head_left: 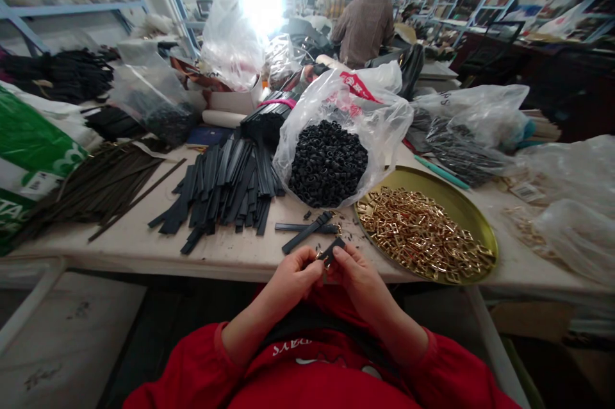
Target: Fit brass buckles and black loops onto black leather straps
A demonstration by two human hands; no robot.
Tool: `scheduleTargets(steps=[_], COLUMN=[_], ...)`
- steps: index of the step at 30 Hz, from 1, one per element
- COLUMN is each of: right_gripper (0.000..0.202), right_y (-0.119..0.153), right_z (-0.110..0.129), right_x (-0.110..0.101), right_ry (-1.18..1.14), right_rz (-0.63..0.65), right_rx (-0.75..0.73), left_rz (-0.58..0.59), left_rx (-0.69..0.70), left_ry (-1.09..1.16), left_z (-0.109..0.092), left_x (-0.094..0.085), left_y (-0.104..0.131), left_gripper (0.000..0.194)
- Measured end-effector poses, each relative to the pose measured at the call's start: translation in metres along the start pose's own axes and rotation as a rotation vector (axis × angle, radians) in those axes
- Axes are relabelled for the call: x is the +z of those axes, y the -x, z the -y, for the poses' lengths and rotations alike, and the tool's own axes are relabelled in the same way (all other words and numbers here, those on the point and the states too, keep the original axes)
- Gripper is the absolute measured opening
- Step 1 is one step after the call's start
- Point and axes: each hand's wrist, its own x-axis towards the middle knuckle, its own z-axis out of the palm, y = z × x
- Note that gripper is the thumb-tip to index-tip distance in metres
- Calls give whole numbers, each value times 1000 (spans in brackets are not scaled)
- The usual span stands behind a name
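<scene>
Over the table's front edge my two hands meet around a short black strap (332, 250). My right hand (359, 273) pinches the strap between thumb and fingers. The fingers of my left hand (296, 274) are closed at the strap's other end, where bits of a gold buckle (319, 255) show; the rest of it is hidden by the fingers. Just beyond lie two straps with buckles, one black strap (307, 233) crossing over another. A bag of small black loops (328, 162) stands behind them. To the right, a round gold tray (489, 236) holds a heap of gold buckles (423, 229).
Black strips (225, 184) lie piled left of the loops, with brown strips (103, 181) further left. A teal pen-like tool (441, 172) rests behind the tray. Plastic bags (473, 114) crowd the right and back. A person (365, 24) stands beyond the table.
</scene>
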Motion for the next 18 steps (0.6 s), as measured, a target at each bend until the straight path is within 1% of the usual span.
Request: scheduleTargets(steps=[1,2,3,6,7,8,9,11,13,16,18], right_gripper=[26,25,25,17,14,12,11,13,16,20,26], right_y=[0,0,1,4,4,4,4,3,2,-2,-12], right_z=[-1,-2,-3,-3,-3,-2,0,2,4,6,9], right_x=[0,0,0,-3,-4,-5,-7,-9,-9,-8,-8], right_ry=[19,79,178,530,607,644,651,610,551,543,623], right_rz=[1,-20,-64,-209,-224,-220,-196,-138,-78,4,100], right_rx=[-6,-43,-110,-376,-432,-452,-433,-345,-275,-275,-286], left_rz=[-1,-1,-2,-25,-43,-58,-69,-66,-45,-48,-71], left_rx=[-4,-8,-12,9,32,60,88,129,135,109,116], left_ry=[3,3,-3,-72,-117,-165,-208,-264,-270,-220,-148], left_z=[0,1,1,3,3,2,2,1,0,3,6], left_x=[1,1,2,3,3,3,3,2,-2,-10,-17], left_y=[0,0,1,3,4,5,6,8,7,0,-6], left_gripper=[13,13,12,12,13,15,17,23,29,30,24])
